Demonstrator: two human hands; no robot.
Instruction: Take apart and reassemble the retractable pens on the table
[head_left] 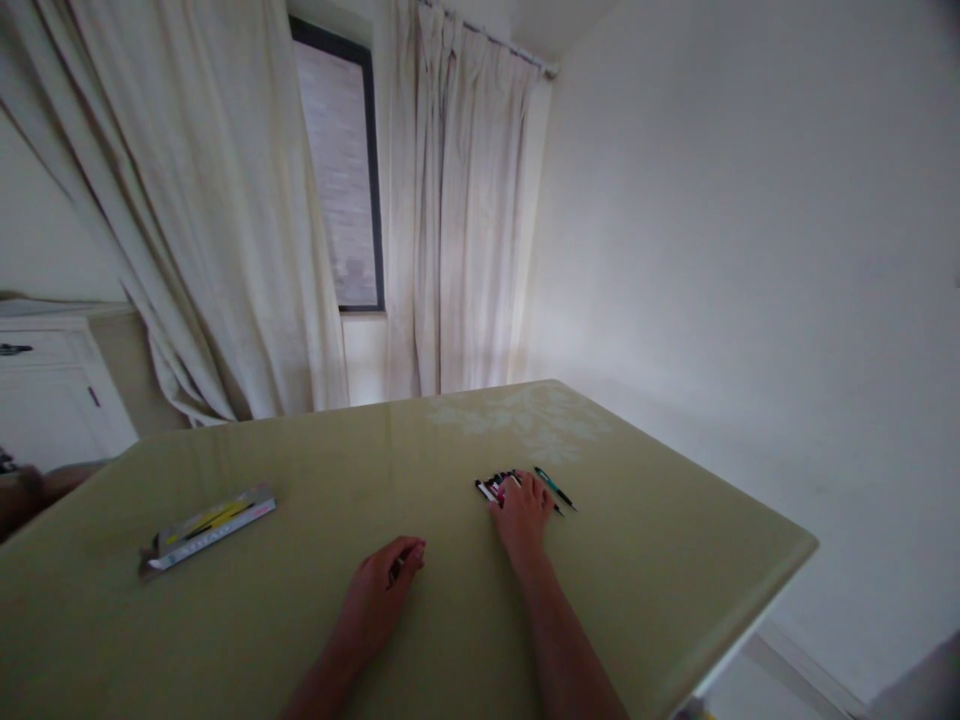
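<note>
Several dark and white pens [489, 488] lie in a small group on the green table [315, 620]. My right hand [523, 515] is over them, its bent fingers gripping at the group and covering part of it. Just right of those fingers, a teal pen [553, 487] lies slantwise. My left hand [379, 595] rests nearer to me, left of the pens, with its fingers curled together around something small and dark that I cannot make out.
On the table's left side lies an open flat box [210, 525] with yellow on it. A person's arm [45, 487] shows at the left edge. Behind stand a white cabinet [52, 400], curtains [480, 220] and a window [341, 170]. A wall borders the right.
</note>
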